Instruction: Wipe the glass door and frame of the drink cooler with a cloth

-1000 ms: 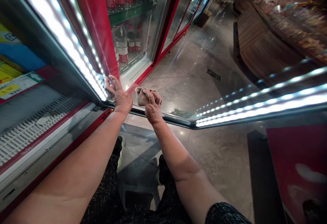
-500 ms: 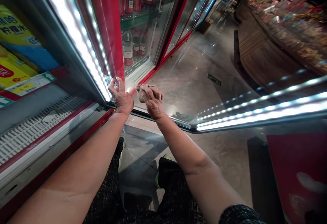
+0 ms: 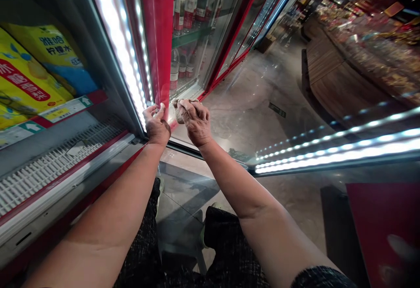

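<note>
My right hand (image 3: 197, 124) is closed on a crumpled, greyish-brown cloth (image 3: 179, 113), holding it near the lower part of a glass door (image 3: 236, 121). Just left of it, my left hand (image 3: 158, 127) has its fingers curled beside the bright light strip (image 3: 121, 38) and the red upright (image 3: 159, 38). A small shiny bit shows at the left fingertips, too unclear to name. Both forearms reach forward, with a narrow gap between the hands.
Yellow packs (image 3: 26, 69) stand on a cooler shelf at left, above a white grille (image 3: 65, 156). Bottles (image 3: 190, 8) show behind glass. A lit door edge (image 3: 328, 156) crosses the right side. A wooden display counter (image 3: 344, 73) stands beyond. A stool (image 3: 177, 244) is below me.
The view has shifted, so the cooler parts and shelves appear further right and lower. My right hand, still gripping the cloth, sits slightly higher in the picture. My left hand stays by the light strip.
</note>
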Demonstrator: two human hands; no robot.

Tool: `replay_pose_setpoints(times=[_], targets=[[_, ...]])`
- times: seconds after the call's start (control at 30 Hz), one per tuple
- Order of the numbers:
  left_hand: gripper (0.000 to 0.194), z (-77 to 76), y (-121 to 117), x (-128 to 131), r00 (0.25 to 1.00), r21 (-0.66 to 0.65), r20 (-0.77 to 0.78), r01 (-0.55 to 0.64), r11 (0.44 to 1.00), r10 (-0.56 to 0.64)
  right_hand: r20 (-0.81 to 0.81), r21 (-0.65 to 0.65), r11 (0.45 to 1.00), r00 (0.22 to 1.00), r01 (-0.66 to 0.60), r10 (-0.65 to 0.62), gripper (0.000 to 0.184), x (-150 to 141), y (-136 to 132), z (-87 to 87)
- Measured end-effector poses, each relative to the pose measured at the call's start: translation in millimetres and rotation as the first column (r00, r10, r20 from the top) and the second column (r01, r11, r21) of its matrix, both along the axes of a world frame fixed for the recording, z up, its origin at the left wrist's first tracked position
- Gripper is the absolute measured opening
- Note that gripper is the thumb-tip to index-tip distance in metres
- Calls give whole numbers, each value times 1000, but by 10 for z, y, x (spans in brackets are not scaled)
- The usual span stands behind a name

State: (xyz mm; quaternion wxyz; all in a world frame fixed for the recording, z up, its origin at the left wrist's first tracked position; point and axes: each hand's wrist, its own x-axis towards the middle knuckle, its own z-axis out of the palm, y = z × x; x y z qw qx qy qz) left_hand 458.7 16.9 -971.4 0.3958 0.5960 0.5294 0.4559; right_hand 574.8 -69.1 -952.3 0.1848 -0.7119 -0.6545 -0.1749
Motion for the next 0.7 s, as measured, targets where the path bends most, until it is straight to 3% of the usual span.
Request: replay_pose_setpoints(times=[0.13,0.3,0.4,0.6,0.7], targets=[[35,45,96,-93,999,140,-52,20,990,-13,10,-26,999,999,-39,39,42,-15,39,-61],[58,145,324,-282,993,190,-115,2,982,20,24,-93,994,998,-64,66,42,-55,64,-167],[73,184,430,-358,992,211,-122,52,976,-27,25,-84,995,999,-43,46,43,-95,104,-199],[61,262,483,-422,970,186,-210,161,969,-120,44,-141,985,993,-102,109,44,-143,214,-391],[48,311,492,-439,967,199,-205,191,961,-150,44,-208,968,988,-138,150,44,-197,301,-343]])
